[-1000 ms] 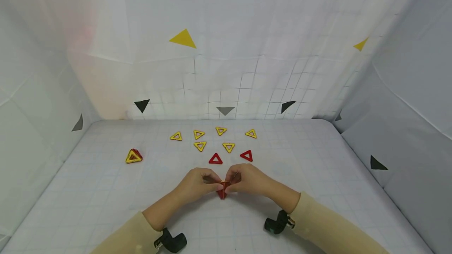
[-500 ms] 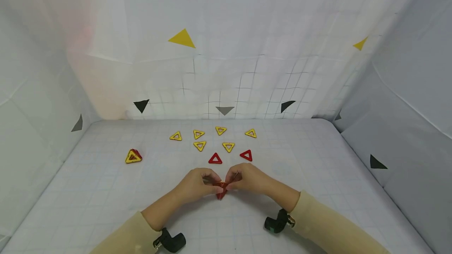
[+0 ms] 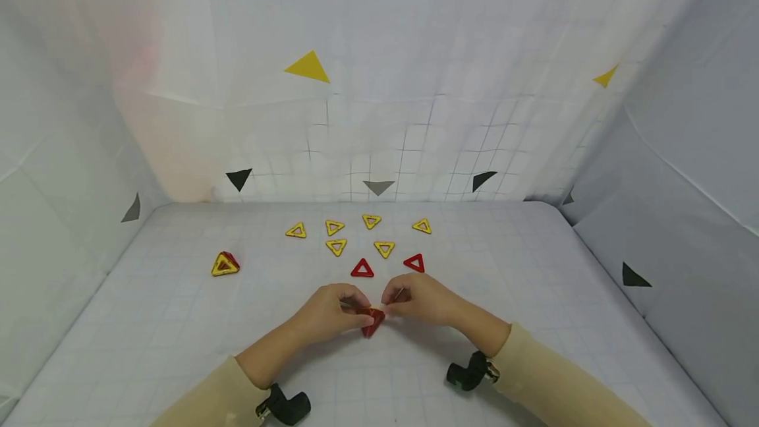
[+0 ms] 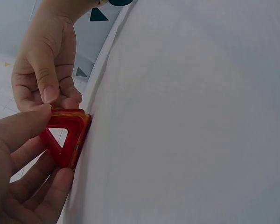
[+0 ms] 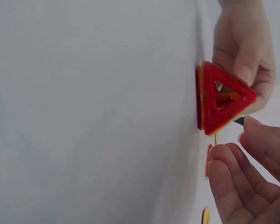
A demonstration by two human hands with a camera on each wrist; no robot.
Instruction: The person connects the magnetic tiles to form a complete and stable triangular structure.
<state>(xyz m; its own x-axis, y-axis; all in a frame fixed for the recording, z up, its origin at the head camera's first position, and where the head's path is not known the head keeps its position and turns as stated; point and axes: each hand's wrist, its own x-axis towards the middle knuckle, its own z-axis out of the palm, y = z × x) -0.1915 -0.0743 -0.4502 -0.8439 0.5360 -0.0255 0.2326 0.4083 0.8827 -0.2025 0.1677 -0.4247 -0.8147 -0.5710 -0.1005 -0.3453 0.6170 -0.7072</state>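
Note:
My left hand (image 3: 329,312) pinches a folded shape of red triangular tiles (image 3: 371,325) between thumb and fingers, low over the table's middle. In the left wrist view the left hand (image 4: 23,163) grips the side of the red shape (image 4: 74,133), which has orange-yellow edges. The right wrist view shows the shape's (image 5: 214,116) triangular face with its hole, and the right hand (image 5: 252,172) just beside it, thumb and fingertips apart with nothing between them. From the head, the right hand (image 3: 421,298) is at the shape's right, close to its upper corner.
Beyond the hands lie two flat red triangles (image 3: 362,269) (image 3: 415,263) and several yellow triangles (image 3: 336,247). A small yellow and red triangular solid (image 3: 225,264) stands at the left of the table. White sheets enclose the table at the back and sides.
The red shape has turned and shifted slightly left in the left hand's pinch. The right fingers have come off it and moved a little to the right.

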